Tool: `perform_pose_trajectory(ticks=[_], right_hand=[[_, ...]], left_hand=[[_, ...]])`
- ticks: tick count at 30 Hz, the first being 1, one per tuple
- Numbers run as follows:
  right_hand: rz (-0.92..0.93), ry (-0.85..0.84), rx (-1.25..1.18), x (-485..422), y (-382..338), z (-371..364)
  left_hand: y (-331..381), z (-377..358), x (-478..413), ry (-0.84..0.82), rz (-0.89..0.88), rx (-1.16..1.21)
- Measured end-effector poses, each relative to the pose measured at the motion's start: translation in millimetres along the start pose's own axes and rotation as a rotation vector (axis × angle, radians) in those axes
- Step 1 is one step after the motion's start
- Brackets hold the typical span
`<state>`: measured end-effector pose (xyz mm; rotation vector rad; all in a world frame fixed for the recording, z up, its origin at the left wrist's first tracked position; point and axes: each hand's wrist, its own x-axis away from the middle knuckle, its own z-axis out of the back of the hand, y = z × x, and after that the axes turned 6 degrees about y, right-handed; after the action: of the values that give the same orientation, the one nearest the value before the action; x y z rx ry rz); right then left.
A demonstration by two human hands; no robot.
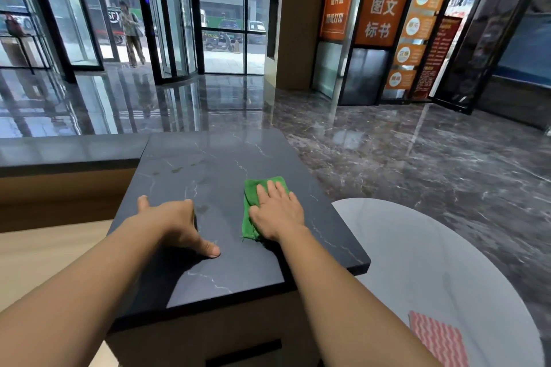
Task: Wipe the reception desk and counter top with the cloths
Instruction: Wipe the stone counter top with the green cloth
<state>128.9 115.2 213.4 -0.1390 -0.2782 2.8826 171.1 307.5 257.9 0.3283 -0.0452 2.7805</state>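
Observation:
A dark marble counter top (214, 158) with pale veins fills the middle of the view. A green cloth (250, 188) lies on its right half. My right hand (278, 211) presses flat on the cloth with straight fingers, covering most of it. My left hand (176, 220) rests on the bare counter to the left of the cloth, thumb spread toward me and fingers bent down onto the stone; it holds nothing. A few dull smears (179, 170) mark the counter beyond my left hand.
A round pale table (417, 247) stands lower at the right, with a red-and-white patterned cloth (438, 340) on its near edge. A lower desk surface (44, 253) lies left. Glossy marble floor, glass doors and orange banners lie beyond; a person (131, 33) stands outside.

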Motion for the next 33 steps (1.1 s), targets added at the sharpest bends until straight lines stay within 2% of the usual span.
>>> perform_pose_trajectory(ticks=[8, 14, 20, 24, 28, 30, 33], right_hand=[[-0.197, 0.05, 0.087, 9.4, 81.3, 18.9], [-0.33, 0.067, 0.079, 24.4, 51.0, 10.4], [-0.141, 0.052, 0.056, 45.2, -27.5, -5.6], [0.031, 0.024, 0.045, 53.6, -43.2, -7.0], [0.267, -0.02, 0.036, 66.5, -11.8, 5.3], [0.279, -0.021, 0.046, 69.9, 14.1, 12.3], [0.185, -0.007, 0.083, 72.1, 57.9, 22.7]], left_hand=[[-4.0, -3.3, 1.0, -0.007, 0.005, 0.074], [-6.6, -6.1, 1.9, -0.001, -0.012, 0.083], [-4.6, -10.3, 6.5, 0.035, 0.0, 0.101], [1.9, -10.2, 11.6, 0.109, -0.033, 0.118], [12.7, -9.9, 11.3, 0.091, -0.02, 0.129], [19.6, -8.5, 9.5, 0.088, -0.024, 0.119], [27.3, -6.4, 5.7, 0.09, -0.04, 0.102]])
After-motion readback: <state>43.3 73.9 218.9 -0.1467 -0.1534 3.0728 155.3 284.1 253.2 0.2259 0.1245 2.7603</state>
